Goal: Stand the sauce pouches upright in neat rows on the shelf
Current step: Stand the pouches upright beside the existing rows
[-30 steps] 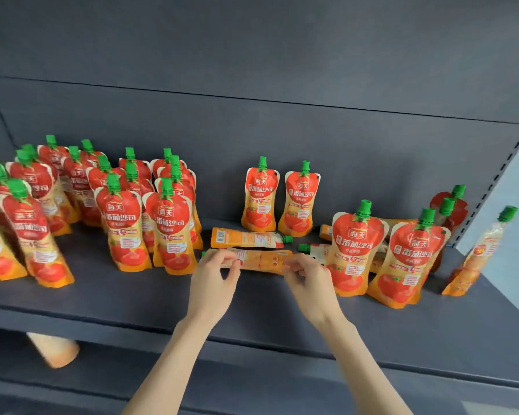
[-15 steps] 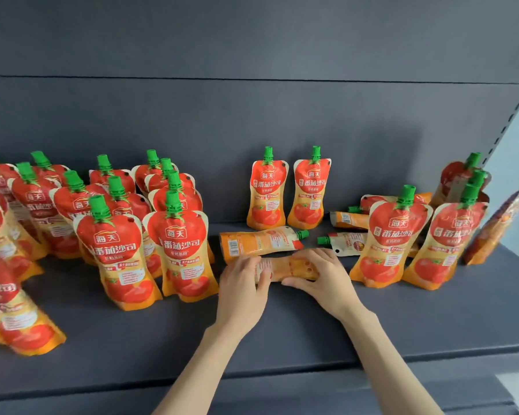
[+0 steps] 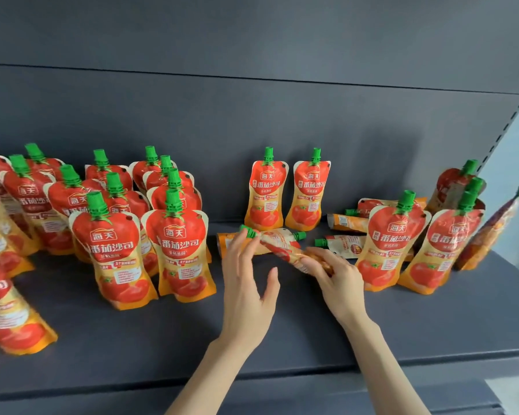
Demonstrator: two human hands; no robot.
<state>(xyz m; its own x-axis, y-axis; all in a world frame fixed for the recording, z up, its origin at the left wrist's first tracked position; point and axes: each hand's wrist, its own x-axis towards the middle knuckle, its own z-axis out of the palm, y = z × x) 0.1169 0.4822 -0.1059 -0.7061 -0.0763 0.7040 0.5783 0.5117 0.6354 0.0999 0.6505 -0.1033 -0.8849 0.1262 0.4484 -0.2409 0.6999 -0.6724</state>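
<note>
Right hand (image 3: 336,283): grip is closed round the base end of the held pouch (image 3: 282,249), fingers curled over it

Held pouch is tilted, green cap up-left, base down-right in the palm. Cap end is raised off the shelf (image 3: 282,339); whether the base end touches it cannot be told

Left hand (image 3: 246,283): grip is wide open, nothing enclosed. Fingers are stretched out and laid against the cap end of the held pouch, thumb kept apart

Just behind, a flat pouch (image 3: 283,235) is seen lying on the shelf, cap to the right. Two more lying pouches are seen to the right: one (image 3: 345,245) near the right hand with cap to the left, one (image 3: 346,221) further back

Back pair (image 3: 265,199) is stood upright side by side against the back panel (image 3: 252,115), labels forward

Right pair (image 3: 393,244) is stood upright at the front, more uprights (image 3: 456,187) packed behind it. A leaning pouch (image 3: 498,229) is seen edge-on at the far right

Left cluster (image 3: 179,247) is stood upright in rough rows; its leftmost pouches are blurred and cut by the frame edge
</note>
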